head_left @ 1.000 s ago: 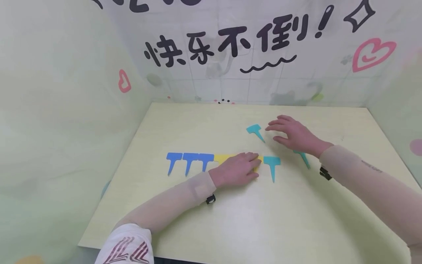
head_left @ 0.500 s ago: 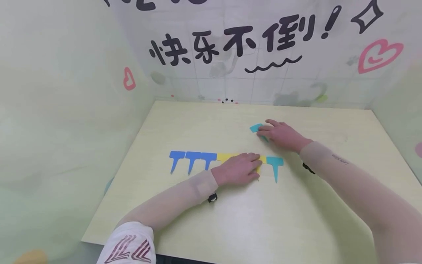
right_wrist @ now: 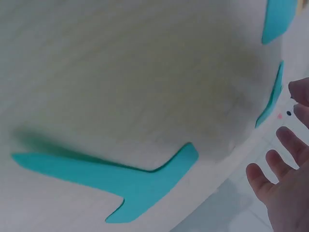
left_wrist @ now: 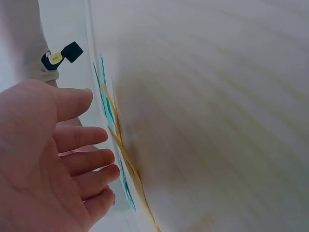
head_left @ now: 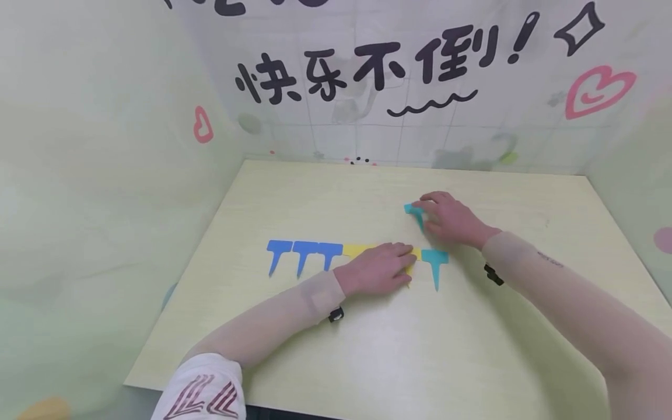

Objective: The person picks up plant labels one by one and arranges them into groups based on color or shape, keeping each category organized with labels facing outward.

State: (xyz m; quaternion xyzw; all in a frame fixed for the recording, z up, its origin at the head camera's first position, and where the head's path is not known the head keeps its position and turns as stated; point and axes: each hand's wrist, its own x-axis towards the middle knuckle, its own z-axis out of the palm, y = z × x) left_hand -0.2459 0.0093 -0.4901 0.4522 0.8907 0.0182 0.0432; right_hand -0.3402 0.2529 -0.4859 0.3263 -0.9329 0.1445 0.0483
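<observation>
T-shaped plant labels lie in a row on the table: three blue labels, then yellow labels, then a teal label at the right end. My left hand rests over the yellow labels with fingers extended, hiding part of them. Behind the row, my right hand touches another teal label, its fingertips covering part of the label's head and the thumb near its stem. One more teal label lies flat in the right wrist view, hidden by my right arm in the head view.
The pale wooden table meets a printed back wall with dark lettering. Side walls stand at left and right. A dark wrist camera hangs under the right sleeve.
My right hand has moved left from beside the back teal label onto it. That label has since shifted slightly right and turned. The left hand stays on the yellow labels.
</observation>
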